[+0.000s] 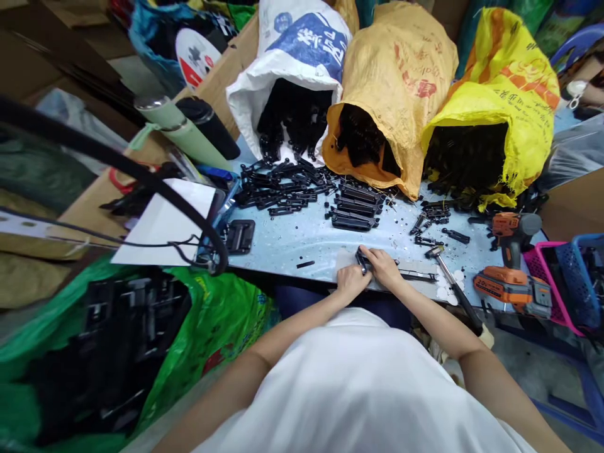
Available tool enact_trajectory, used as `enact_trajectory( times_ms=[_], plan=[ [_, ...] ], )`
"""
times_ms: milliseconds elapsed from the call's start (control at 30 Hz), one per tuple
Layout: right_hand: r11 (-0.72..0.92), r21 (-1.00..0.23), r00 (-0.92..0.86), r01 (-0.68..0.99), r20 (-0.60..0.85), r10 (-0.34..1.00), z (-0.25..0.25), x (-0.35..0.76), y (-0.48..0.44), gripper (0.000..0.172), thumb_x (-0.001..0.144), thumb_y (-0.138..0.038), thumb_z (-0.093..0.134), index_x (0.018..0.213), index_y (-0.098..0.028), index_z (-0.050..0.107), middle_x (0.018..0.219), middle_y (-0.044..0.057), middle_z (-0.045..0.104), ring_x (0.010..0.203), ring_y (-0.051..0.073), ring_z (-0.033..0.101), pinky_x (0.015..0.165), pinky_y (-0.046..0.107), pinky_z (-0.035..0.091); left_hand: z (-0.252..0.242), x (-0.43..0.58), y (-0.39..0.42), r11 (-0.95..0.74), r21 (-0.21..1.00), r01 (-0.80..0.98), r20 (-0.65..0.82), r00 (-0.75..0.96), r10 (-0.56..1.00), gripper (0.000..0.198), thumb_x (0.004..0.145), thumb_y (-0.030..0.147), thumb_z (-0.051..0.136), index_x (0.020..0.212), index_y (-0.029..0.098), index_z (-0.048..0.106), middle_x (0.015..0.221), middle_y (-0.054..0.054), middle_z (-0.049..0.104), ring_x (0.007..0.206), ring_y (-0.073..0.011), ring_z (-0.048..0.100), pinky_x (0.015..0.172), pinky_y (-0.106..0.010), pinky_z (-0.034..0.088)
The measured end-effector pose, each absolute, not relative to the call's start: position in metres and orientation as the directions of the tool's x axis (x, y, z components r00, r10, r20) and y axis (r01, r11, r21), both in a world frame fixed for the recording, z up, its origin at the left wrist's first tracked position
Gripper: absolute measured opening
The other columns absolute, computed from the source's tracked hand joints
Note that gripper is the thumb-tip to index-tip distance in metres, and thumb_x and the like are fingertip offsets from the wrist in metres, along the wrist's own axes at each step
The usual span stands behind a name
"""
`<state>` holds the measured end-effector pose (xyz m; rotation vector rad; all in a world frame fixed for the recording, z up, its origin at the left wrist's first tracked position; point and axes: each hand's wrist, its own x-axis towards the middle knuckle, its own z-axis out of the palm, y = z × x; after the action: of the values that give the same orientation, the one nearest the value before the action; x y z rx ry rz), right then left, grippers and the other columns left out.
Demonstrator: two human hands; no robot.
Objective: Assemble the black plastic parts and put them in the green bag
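Observation:
Both hands meet at the front edge of the table over a small black part (361,259), most of it covered by fingers. My left hand (353,282) is curled round its near end. Fingers of my right hand (381,265) press on the part from the other side. Just right of my right hand lies a long black strip-like piece (418,275) on a grey plate. A hammer (448,277) rests farther right, its head on the table. Beyond the hands, several long black parts (353,220) lie in a stack.
Open sacks, white (245,94), orange (401,56) and yellow (528,107), spill black parts at the back. An orange cordless drill (504,283) stands right, beside a pink basket (542,251). A green bag (226,302) of black parts sits left. A black cable (117,160) crosses the left side.

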<state>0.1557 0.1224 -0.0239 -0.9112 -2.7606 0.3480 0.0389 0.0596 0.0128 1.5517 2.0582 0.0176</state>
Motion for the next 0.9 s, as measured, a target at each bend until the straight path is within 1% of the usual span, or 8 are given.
enact_trajectory(
  times_ms=[100,333,467,533,633,733,800,900],
  plan=[
    [0.788,-0.267,-0.796,0.554,0.107,0.596,-0.025,0.158,0.123,0.054,0.085,-0.005,0.031,0.138,-0.019,0.032,0.095,0.008,0.056,0.083,0.019,0.048,0.077,0.032,0.045,0.007,0.034,0.056,0.307,0.331,0.892,-0.370,-0.177,0.912,0.032,0.082,0.031,0.045,0.088,0.013,0.070,0.085,-0.013,0.069,0.085,-0.0241,0.065,0.072,-0.029,0.046],
    [0.805,-0.140,-0.809,0.577,0.041,0.587,-0.027,0.156,0.120,0.047,0.086,-0.011,0.038,0.131,-0.021,0.044,0.100,0.012,0.054,0.082,0.021,0.046,0.072,0.034,0.045,-0.010,0.031,0.051,0.239,0.339,0.910,-0.267,-0.151,0.952,0.031,0.084,0.033,0.045,0.084,0.013,0.068,0.081,-0.012,0.069,0.079,-0.0221,0.065,0.065,-0.027,0.044],
    [0.802,-0.154,-0.806,0.578,0.049,0.590,-0.022,0.154,0.120,0.045,0.086,-0.011,0.038,0.130,-0.018,0.045,0.105,0.012,0.055,0.085,0.021,0.048,0.074,0.034,0.045,-0.016,0.030,0.051,0.159,0.336,0.928,-0.213,-0.090,0.973,0.035,0.087,0.037,0.043,0.084,0.012,0.067,0.079,-0.013,0.068,0.076,-0.0217,0.064,0.062,-0.027,0.044],
    [0.825,-0.180,-0.820,0.536,0.120,0.560,-0.016,0.167,0.120,0.044,0.087,-0.013,0.036,0.129,-0.020,0.044,0.115,0.012,0.052,0.094,0.021,0.048,0.079,0.035,0.044,-0.020,0.024,0.050,0.069,0.343,0.937,-0.123,-0.028,0.992,0.039,0.089,0.039,0.040,0.081,0.012,0.066,0.074,-0.012,0.066,0.072,-0.0218,0.063,0.060,-0.028,0.044],
    [0.804,-0.173,-0.760,0.569,0.265,0.594,-0.009,0.206,0.119,0.038,0.089,-0.028,0.038,0.126,-0.019,0.046,0.123,0.013,0.049,0.106,0.022,0.047,0.086,0.036,0.040,-0.025,0.009,0.055,-0.221,0.328,0.918,0.151,0.180,0.972,0.039,0.091,0.037,0.035,0.083,0.013,0.065,0.078,-0.012,0.066,0.080,-0.0219,0.062,0.066,-0.030,0.044],
    [0.702,-0.085,-0.668,0.708,0.245,0.703,-0.008,0.246,0.120,0.051,0.083,-0.054,0.043,0.111,-0.014,0.056,0.104,0.015,0.059,0.093,0.025,0.053,0.075,0.035,0.041,-0.024,0.004,0.074,-0.580,0.213,0.786,0.322,0.504,0.801,0.032,0.090,0.034,0.039,0.104,0.014,0.060,0.102,-0.013,0.064,0.097,-0.0215,0.058,0.079,-0.032,0.043],
    [0.684,-0.024,-0.676,0.729,0.134,0.725,-0.008,0.260,0.122,0.054,0.081,-0.061,0.040,0.088,-0.014,0.063,0.079,0.012,0.062,0.074,0.021,0.056,0.063,0.029,0.039,-0.019,0.010,0.093,-0.692,0.161,0.704,0.264,0.644,0.718,0.035,0.089,0.034,0.044,0.114,0.013,0.054,0.107,-0.013,0.062,0.096,-0.0210,0.058,0.078,-0.031,0.042],
    [0.696,-0.006,-0.696,0.718,0.004,0.718,-0.001,0.260,0.128,0.058,0.086,-0.060,0.030,0.064,-0.015,0.060,0.059,0.007,0.057,0.055,0.014,0.051,0.051,0.025,0.029,-0.009,0.020,0.115,-0.668,0.169,0.725,0.118,0.658,0.744,0.039,0.090,0.039,0.042,0.105,0.008,0.058,0.089,-0.013,0.066,0.082,-0.0204,0.061,0.068,-0.029,0.043]
  ],
)
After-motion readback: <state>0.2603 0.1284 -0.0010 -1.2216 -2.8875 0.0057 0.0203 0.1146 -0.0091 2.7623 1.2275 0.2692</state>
